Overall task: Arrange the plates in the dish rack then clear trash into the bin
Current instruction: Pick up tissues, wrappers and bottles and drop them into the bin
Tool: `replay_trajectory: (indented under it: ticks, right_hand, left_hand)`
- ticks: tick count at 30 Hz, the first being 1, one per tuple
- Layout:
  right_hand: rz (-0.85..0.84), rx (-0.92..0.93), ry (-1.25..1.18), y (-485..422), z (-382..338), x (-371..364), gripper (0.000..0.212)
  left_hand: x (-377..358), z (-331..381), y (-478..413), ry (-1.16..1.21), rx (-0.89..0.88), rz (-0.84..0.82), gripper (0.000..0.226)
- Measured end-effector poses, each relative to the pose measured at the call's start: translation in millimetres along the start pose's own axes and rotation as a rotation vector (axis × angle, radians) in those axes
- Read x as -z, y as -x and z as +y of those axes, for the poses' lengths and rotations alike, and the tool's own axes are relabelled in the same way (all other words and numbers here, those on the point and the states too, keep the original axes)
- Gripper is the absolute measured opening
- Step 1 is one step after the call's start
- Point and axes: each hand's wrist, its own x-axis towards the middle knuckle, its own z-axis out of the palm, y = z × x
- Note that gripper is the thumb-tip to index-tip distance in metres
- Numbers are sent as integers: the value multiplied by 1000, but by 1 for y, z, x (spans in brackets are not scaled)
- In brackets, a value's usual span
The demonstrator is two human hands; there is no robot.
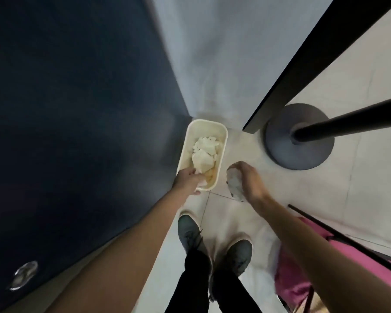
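Now we are holding our left hand (187, 180) over the near rim of the bin (188, 150), fingers curling round a pale scrap (202, 183); just right of the bin, our right hand (250, 179) is gripping a crumpled wad (234, 180).

Single view, head-worn, wide-angle. Faces almost straight down along person's own body. Both forearms enter from bottom edge, large and near lens. Left hand (186, 180) and right hand (246, 179) sit around frame centre. Shoes (190, 231) below the hands in frame, floor (370, 177) farthest from lens. Bin (221, 136) rim under and just ahead of left hand. Right hand, gripping crumpled wad (234, 184), beside bin. Round stand base (280, 143) ahead-right of right hand. Dark panel (77, 109) fills side left of left hand. Edges bent by lens, some blur.
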Motion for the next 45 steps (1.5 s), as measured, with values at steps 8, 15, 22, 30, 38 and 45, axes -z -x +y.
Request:
replay_trajectory:
  ticks: [8,15,22,30,38,45]
  right_hand:
    - [-31,44,36,-71,41,-15,24]
    - [-60,94,129,-108,38,-26,25]
    - [-37,152,242,-139,14,-41,26]
    - [-56,37,272,-150,-14,-44,47]
    - [-58,-23,169,-111,-31,-30,38]
    - [-96,26,250,-30,-53,-17,24]
  left_hand:
    - [-22,-28,-111,-244,-50,72,26]
    - [-31,-42,-127,-283,-146,84,22]
    - [-25,-41,-107,246,-228,242,24]
    - [-26,-39,-78,349,-256,292,20]
    - [-18,-25,-35,333,-223,285,13]
    - [-9,5,38,278,-254,273,15]
